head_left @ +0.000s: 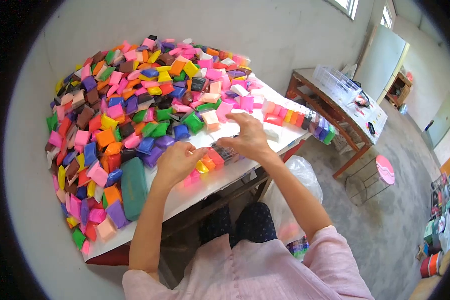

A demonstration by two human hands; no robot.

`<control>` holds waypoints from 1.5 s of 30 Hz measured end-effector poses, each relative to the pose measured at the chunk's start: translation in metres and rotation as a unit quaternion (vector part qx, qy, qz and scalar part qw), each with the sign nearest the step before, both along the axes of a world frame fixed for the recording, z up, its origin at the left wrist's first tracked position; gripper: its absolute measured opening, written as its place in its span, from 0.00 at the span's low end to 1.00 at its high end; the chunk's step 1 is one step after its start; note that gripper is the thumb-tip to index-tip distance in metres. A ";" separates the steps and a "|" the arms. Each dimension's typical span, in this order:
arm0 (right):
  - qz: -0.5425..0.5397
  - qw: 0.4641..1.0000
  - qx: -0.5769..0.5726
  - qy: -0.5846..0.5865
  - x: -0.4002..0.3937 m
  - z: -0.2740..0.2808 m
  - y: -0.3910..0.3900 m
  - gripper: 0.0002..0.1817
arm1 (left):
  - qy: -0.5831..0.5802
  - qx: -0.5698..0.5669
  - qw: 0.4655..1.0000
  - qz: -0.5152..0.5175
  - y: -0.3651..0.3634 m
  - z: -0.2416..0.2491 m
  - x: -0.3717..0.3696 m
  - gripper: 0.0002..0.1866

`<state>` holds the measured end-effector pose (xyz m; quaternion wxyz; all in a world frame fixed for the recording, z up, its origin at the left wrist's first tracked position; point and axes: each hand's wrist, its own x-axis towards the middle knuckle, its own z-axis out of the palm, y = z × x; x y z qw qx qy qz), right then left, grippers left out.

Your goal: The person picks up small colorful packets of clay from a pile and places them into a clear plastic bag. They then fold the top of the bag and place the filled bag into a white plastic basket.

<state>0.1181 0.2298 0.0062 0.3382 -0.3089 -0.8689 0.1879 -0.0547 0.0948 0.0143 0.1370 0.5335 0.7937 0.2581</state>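
Observation:
My left hand (177, 162) hovers at the near end of a short row of small wrapped colour packets, its fingers loosely curved and nothing visible in them. In that row, a yellow packet (202, 167) and a red packet (214, 158) lie side by side, with pink ones nearer me. At the row's far end, my right hand (250, 137) spreads thumb and forefinger apart over dark packets (228, 154), partly hidden beneath it. Just beyond the fingers sits a peach packet (211, 120). A longer row of mixed-colour packets (297, 119) lies right of this hand.
A big heap of colourful packets (115, 107) covers the table's left and back. A green case (134, 189) lies by its front edge. Below hangs a clear plastic bag (300, 185). To the right stand a side table (352, 112) with a white basket (336, 82) and a pink-topped stool (385, 169).

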 end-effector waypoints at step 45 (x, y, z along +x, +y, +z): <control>-0.118 0.983 -0.128 0.060 0.017 -0.029 0.025 0.42 | -0.348 0.401 0.837 0.128 -0.079 -0.074 -0.002 0.33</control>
